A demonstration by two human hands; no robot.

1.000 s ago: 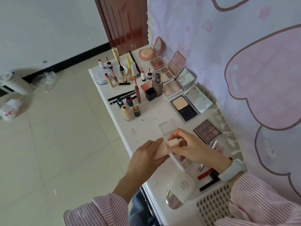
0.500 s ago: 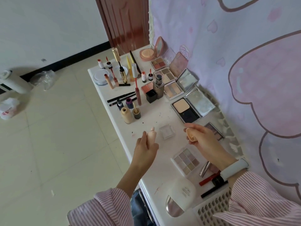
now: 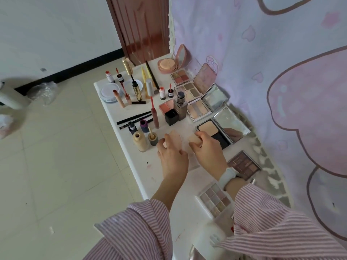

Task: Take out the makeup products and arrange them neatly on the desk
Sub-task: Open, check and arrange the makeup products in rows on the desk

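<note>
surface (image 3: pixel 129 158): white, long, set against a pink and lilac wall hanging (image 3: pixel 281 72); a tiled floor (image 3: pixel 56 156) is seen to its left.

far left end: a round clear lidded dish (image 3: pixel 109 92), small red-capped bottles (image 3: pixel 109 76), a gold mascara tube (image 3: pixel 136 89) standing upright.

left edge, nearer: 3 black pencils (image 3: pixel 134 119) laid side by side; a beige foundation bottle (image 3: pixel 139 141), uncapped and upright, with a small dark-based pot (image 3: pixel 152 137) just beside it.

left hand (image 3: pixel 173 158): grip is closed around a pale peach tube (image 3: pixel 173 136), blurred, held just beside the small pot and low over the surface; contact with the surface cannot be told.

centre: a tall brown bottle (image 3: pixel 180 107) and a black cube (image 3: pixel 171 117) are stood touching, behind the hands.

right hand (image 3: pixel 208 149): grip is pinched on a peach cap (image 3: pixel 194 140), held at the near corner of an open powder compact (image 3: pixel 214 132). a pale watch (image 3: pixel 228 178) is worn on this wrist.

right side along the hanging: a round pink cushion compact (image 3: pixel 168 65), open; 3 open palettes (image 3: pixel 189 91) with raised mirrors; a brown eyeshadow palette (image 3: pixel 244 164) lying flat.

near end: a pale shimmer palette (image 3: pixel 215 199), partly covered by a striped sleeve (image 3: pixel 272 222).
</note>
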